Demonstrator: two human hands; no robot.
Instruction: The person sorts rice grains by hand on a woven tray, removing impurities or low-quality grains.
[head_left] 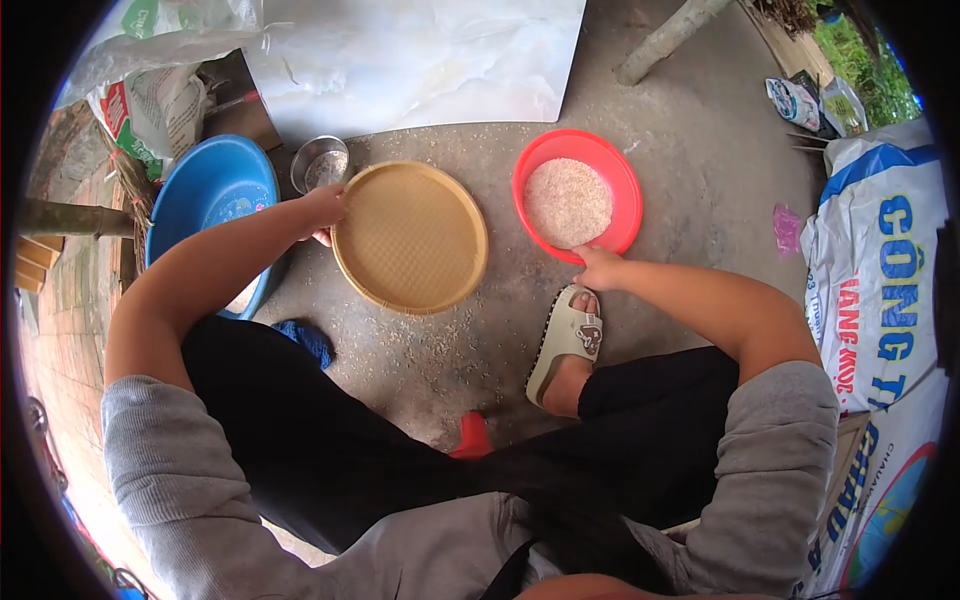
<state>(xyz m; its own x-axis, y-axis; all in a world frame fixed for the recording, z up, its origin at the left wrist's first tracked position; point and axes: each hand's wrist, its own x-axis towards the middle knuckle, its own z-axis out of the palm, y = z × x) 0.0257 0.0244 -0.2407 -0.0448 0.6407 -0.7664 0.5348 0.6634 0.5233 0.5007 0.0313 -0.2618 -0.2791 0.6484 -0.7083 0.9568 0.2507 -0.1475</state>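
Note:
My left hand (328,212) grips the left rim of a round woven tray (410,237), whose inside shows no grain. My right hand (597,268) is at the near rim of a red basin (628,215), its fingers closed on the edge. Pale grain (568,202) lies in the basin. Just beyond my left hand is a small metal bowl (321,163) with a little grain in it. A blue basin (212,180) stands left of the tray, partly hidden by my left forearm.
Loose grains are scattered on the concrete floor (400,365). A pale sheet (420,60) lies at the far side. Large printed sacks (880,270) stand at the right. A wooden pole (670,42) stands at the far right, and a blue cloth (305,342) lies near my left knee.

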